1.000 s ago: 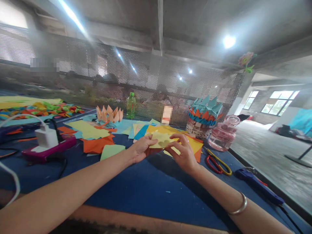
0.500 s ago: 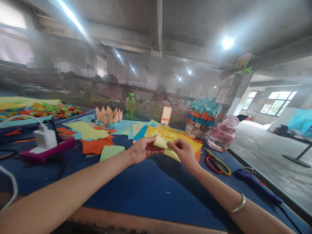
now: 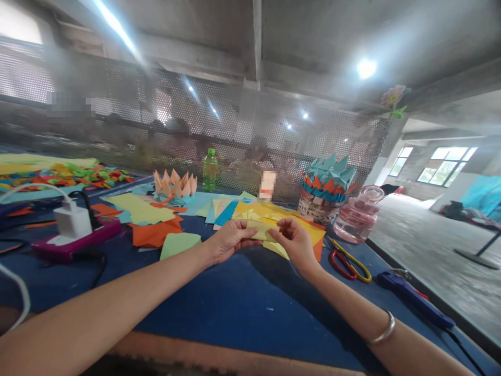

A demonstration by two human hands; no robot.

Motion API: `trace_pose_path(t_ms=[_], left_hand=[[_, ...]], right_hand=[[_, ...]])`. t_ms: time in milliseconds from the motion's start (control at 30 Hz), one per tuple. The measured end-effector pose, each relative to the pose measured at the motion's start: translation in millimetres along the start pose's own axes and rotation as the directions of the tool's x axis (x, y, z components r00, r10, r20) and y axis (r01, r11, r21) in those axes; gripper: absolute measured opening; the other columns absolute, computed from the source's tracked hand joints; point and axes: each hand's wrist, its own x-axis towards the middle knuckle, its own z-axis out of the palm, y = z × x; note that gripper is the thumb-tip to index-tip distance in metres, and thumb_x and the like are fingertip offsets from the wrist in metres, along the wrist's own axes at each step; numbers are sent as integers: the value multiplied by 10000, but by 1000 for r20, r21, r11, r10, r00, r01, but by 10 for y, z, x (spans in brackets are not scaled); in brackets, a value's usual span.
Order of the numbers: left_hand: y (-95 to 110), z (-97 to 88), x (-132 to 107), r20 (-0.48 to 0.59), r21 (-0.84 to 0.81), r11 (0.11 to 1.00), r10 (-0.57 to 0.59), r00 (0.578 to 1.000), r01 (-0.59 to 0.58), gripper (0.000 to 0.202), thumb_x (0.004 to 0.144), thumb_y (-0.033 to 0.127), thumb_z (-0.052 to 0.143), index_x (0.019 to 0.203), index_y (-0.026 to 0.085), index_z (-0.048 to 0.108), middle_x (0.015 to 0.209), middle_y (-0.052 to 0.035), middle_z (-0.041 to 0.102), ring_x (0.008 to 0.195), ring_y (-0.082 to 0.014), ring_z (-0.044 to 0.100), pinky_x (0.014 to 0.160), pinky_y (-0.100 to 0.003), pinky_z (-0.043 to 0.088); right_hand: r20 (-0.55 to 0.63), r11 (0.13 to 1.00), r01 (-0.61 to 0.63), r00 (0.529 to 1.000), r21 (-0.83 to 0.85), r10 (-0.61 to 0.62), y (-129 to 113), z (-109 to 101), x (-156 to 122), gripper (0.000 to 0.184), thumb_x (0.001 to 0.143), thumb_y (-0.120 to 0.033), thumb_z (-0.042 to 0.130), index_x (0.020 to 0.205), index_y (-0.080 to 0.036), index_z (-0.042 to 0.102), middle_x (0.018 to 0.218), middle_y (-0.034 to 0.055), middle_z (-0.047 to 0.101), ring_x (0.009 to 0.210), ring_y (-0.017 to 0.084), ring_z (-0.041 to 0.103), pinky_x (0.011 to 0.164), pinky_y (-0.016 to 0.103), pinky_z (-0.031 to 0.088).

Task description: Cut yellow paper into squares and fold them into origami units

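Observation:
A small folded piece of pale yellow paper [image 3: 261, 230] is held above the table between my two hands. My left hand [image 3: 234, 239] pinches its left end, thumb on the near face and fingers behind. At the other end, my right hand [image 3: 293, 241] grips the paper between thumb and fingertips. Beneath and behind them lie yellow sheets [image 3: 309, 230], with a blue sheet [image 3: 226, 215] at the left of that pile. Some small cut yellow pieces rest on the pile, partly hidden by my hands.
Scissors [image 3: 349, 262] and a blue-handled tool [image 3: 415, 300] lie at the right, near a pink water bottle [image 3: 356, 219] and a paper-petalled basket [image 3: 319, 206]. A purple power strip [image 3: 76, 245] sits left. Behind stand a peach paper flower [image 3: 175, 185] and a green bottle [image 3: 210, 171].
My left thumb has come over onto the front of the yellow paper, which now looks flatter and narrower. Both hands stay in nearly the same place.

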Motion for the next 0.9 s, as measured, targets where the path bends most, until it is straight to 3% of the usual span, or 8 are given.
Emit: trace_pose_path(t_ms=[100, 333, 900], left_hand=[[20, 18, -12, -21, 0, 1000, -3, 1000, 3, 71, 752, 101, 700, 819, 98, 722, 879, -90, 725, 770, -149, 677, 726, -235, 563], [32, 33, -27, -40, -20, 1000, -2, 999, 2, 68, 769, 53, 665, 776, 98, 715, 824, -72, 719, 735, -137, 677, 699, -221, 573], [32, 32, -28, -39, -19, 1000, 0, 999, -1, 95, 768, 44, 656, 803, 100, 724, 866, -85, 729, 733, -139, 674, 705, -232, 561]], right_hand=[[21, 1000, -10, 1000, 22, 9, -4, 3, 4, 455, 663, -475, 730, 968, -193, 545, 647, -49, 536, 560, 112, 502, 536, 237, 390], [99, 998, -54, 994, 15, 52, 8, -7, -16, 358, 705, -506, 693, 692, -166, 582, 627, -19, 543, 575, 113, 482, 541, 238, 358], [82, 997, -74, 994, 7, 73, -16, 0, -19, 373, 695, -527, 684, 679, -173, 569, 620, -25, 528, 570, 114, 457, 546, 235, 344]])
